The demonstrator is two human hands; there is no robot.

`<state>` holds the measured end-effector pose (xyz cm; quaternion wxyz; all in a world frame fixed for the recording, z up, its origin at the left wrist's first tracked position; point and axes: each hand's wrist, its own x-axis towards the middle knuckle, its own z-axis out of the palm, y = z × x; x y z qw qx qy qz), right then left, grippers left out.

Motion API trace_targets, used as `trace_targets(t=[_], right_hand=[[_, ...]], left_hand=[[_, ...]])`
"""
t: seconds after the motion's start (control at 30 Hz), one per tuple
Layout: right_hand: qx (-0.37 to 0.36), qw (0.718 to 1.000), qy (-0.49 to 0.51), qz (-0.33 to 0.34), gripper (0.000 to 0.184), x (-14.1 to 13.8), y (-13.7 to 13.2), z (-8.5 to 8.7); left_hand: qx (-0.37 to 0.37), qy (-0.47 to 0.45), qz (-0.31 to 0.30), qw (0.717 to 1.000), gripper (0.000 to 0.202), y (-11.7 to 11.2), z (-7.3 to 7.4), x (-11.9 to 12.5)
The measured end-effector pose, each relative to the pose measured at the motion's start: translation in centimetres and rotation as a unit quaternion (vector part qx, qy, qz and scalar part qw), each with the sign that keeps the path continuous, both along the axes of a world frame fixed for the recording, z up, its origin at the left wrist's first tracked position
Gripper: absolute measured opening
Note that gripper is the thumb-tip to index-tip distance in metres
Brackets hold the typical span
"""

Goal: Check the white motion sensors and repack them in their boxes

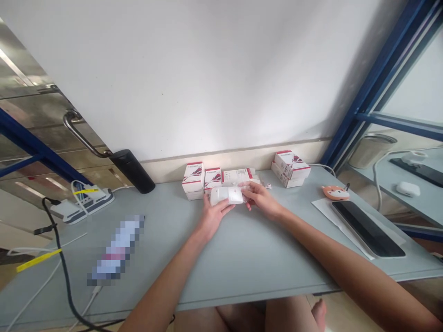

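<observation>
A white, rounded device in a clear plastic bag (pixel 226 194) is held just above the grey table, close to the boxes. My left hand (pixel 215 214) grips its left end and lower edge. At the other end, my right hand (pixel 258 196) has its fingers closed on the clear plastic. Right behind the device lies a white and red carton (pixel 237 174), partly hidden by it. Small white and red boxes (pixel 194 177) stand stacked to the left of that carton, beside another small box (pixel 212 177).
More white and red boxes (pixel 290 167) are stacked by the wall at right. A black cylinder (pixel 132 170) and a power strip (pixel 88 205) stand at left, with cables near a blurred-out phone-like object (pixel 117 249). On the right lie a dark-screened tablet (pixel 367 228), white paper (pixel 346 226) and an orange animal-shaped item (pixel 335 192).
</observation>
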<state>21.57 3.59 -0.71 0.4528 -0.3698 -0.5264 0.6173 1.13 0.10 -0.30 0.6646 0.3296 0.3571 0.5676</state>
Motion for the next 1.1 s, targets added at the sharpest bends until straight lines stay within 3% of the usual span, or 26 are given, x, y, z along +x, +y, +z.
trace_targets(t=[0.1, 0.2, 0.37, 0.47, 0.63, 0.73, 0.97, 1.1], right_hand=[[-0.076, 0.992, 0.098, 0.033, 0.036, 0.6, 0.4, 0.2], [-0.117, 0.978, 0.168, 0.039, 0.030, 1.2, 0.7, 0.5], [-0.113, 0.973, 0.198, 0.032, 0.034, 1.7, 1.0, 1.0], [-0.094, 0.975, 0.198, 0.040, 0.038, 1.7, 1.1, 1.0], [-0.042, 0.986, 0.157, 0.045, 0.041, 1.8, 1.3, 0.8], [-0.016, 0.992, 0.119, 0.027, 0.040, 1.9, 1.4, 0.5], [0.077, 0.995, -0.068, 0.002, 0.050, 1.7, 1.1, 0.9], [0.087, 0.988, -0.129, 0.010, 0.053, 2.2, 0.7, 1.9]], left_hand=[[0.037, 0.077, 0.008, 0.996, 0.104, 0.0, -0.7, 0.2], [0.120, 0.180, 0.052, 0.975, 0.106, 0.1, -1.3, 0.1], [0.269, 0.379, 0.135, 0.875, 0.046, 0.7, -1.7, -0.6], [0.288, 0.408, 0.137, 0.855, 0.042, 0.9, -1.9, -0.8], [0.240, 0.446, 0.112, 0.855, 0.043, 0.5, -1.8, -1.0], [0.185, 0.453, 0.085, 0.868, 0.046, -0.1, -1.6, -1.0], [0.059, 0.340, 0.002, 0.939, 0.075, -1.4, 0.2, -0.2], [0.001, 0.259, -0.098, 0.961, 0.082, -1.8, 1.8, -0.3]])
